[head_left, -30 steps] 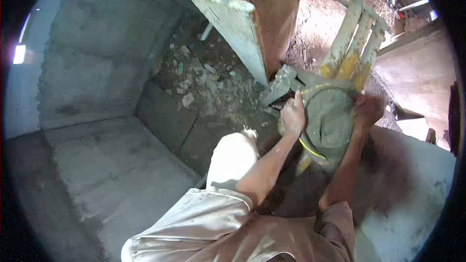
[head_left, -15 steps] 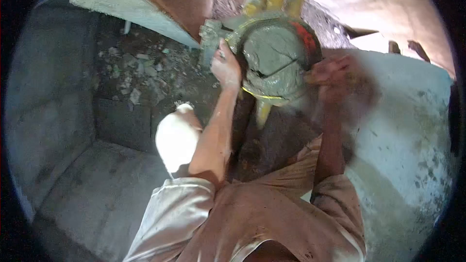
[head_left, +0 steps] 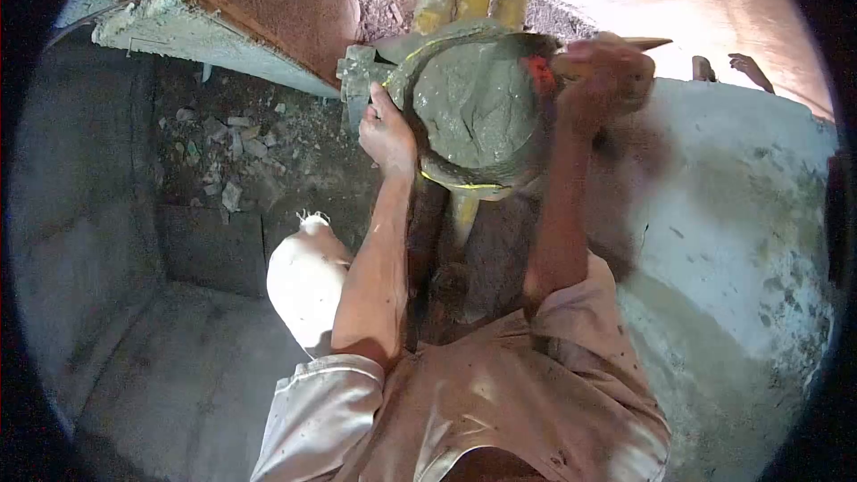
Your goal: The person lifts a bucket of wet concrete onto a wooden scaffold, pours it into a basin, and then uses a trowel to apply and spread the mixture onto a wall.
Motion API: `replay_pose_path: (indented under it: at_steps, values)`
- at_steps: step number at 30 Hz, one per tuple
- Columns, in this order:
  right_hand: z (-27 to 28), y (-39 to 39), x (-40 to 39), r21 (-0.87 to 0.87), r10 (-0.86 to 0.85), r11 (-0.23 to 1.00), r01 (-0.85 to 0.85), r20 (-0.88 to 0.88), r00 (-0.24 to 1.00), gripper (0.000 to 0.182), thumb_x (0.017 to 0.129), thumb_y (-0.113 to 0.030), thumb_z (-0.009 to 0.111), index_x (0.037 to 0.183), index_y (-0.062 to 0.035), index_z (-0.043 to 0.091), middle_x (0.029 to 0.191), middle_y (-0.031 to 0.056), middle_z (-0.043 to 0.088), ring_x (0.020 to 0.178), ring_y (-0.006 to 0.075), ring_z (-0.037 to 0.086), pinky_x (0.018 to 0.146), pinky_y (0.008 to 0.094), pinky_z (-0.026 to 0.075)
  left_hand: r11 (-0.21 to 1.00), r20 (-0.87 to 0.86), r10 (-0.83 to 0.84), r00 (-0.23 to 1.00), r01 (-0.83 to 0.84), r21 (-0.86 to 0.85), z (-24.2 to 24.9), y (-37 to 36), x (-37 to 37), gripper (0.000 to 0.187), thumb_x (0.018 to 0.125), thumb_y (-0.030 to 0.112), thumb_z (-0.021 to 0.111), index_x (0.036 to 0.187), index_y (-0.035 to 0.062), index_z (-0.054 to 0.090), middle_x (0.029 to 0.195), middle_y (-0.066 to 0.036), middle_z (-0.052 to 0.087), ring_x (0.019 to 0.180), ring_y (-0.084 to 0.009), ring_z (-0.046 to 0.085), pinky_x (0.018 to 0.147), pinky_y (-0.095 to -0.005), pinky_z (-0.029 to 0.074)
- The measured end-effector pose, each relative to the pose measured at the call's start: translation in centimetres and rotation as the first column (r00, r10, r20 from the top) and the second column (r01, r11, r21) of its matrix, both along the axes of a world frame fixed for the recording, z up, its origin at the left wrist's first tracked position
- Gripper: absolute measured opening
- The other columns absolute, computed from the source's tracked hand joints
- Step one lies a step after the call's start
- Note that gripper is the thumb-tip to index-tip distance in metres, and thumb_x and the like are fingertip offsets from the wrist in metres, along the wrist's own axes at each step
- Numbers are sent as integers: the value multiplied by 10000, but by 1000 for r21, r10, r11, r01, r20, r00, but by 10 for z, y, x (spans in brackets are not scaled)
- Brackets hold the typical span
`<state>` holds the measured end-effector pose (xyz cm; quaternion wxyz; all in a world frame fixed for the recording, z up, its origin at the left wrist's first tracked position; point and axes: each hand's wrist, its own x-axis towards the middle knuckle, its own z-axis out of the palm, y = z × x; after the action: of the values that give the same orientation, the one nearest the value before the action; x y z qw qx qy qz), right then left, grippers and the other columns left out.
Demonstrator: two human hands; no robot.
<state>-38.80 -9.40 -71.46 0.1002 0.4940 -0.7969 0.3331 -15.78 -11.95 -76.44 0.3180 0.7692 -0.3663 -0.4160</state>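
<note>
Rising, my right hand blurs beside the pan, upper centre; my left hand seems to brace it. I can't tell either hand's finger grip.

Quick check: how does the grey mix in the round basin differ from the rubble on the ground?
The mix is one continuous, creased mass; the rubble is many separate, jagged chunks. The mix looks moist and pasty, while the rubble looks hard and broken. The mix sits inside the basin; the rubble lies scattered on the ground. Both look largely greyish.
</note>
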Motion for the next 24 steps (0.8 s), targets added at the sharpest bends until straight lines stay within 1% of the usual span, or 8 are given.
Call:
replay_pose_path:
  at_steps: [5,12,14,15,17,20,23,24]
  values:
    - [-36,64,43,-368,94,922,116,505,858,173,757,-55,608,920,-86,559,804,63,560,731,173,561,718,336,480,991,-34,27,999,-31,-131,-2,2,0,656,928,528,447,881,-93,653,805,-307,630,740,-442,597,727,-489,435]
    - [80,97,59,-355,229,933,53,701,676,135,860,-68,560,787,-53,448,777,22,473,739,136,509,689,302,468,996,18,88,996,-88,-35,7,-1,-8,701,902,578,463,886,-94,662,811,-306,642,757,-444,606,727,-485,443]
    - [106,97,45,-578,547,816,3,773,323,121,816,-28,591,771,-60,483,795,22,481,733,129,511,688,296,463,989,-19,60,998,-62,-135,-7,4,-4,683,925,535,468,874,-123,644,810,-327,626,752,-450,597,716,-486,430]
    - [89,90,45,-575,544,818,9,778,316,121,816,-28,591,771,-60,483,795,22,481,733,129,511,688,296,463,997,-45,44,998,-47,-57,-7,3,-3,667,939,508,461,876,-133,637,805,-337,617,743,-458,585,709,-486,421]
    - [38,57,44,-275,107,961,38,493,863,137,780,13,586,729,-75,494,781,20,490,722,124,518,672,282,459,996,-16,64,998,-65,-68,-15,3,-5,670,939,510,458,872,-132,638,799,-334,617,739,-456,584,710,-487,423]
    - [4,-5,32,-112,104,992,-61,436,894,187,879,-207,590,774,-79,504,721,29,472,656,132,509,630,320,466,998,2,47,999,-47,-47,-2,0,-6,671,937,514,453,871,-127,643,772,-323,618,726,-440,591,709,-490,425]
    - [30,-34,32,-192,89,979,63,689,720,213,900,-252,553,785,-75,524,715,26,476,660,141,534,613,327,469,996,-15,70,997,-70,-60,12,-3,-8,668,937,514,451,880,-124,644,763,-322,617,724,-444,592,704,-495,424]
    - [40,-28,25,-372,327,928,-16,793,514,139,849,-177,574,765,-83,515,718,18,476,693,143,547,620,304,473,999,-20,16,1000,-17,-37,21,-1,-6,672,927,528,462,912,-117,649,788,-327,621,760,-457,600,724,-490,436]
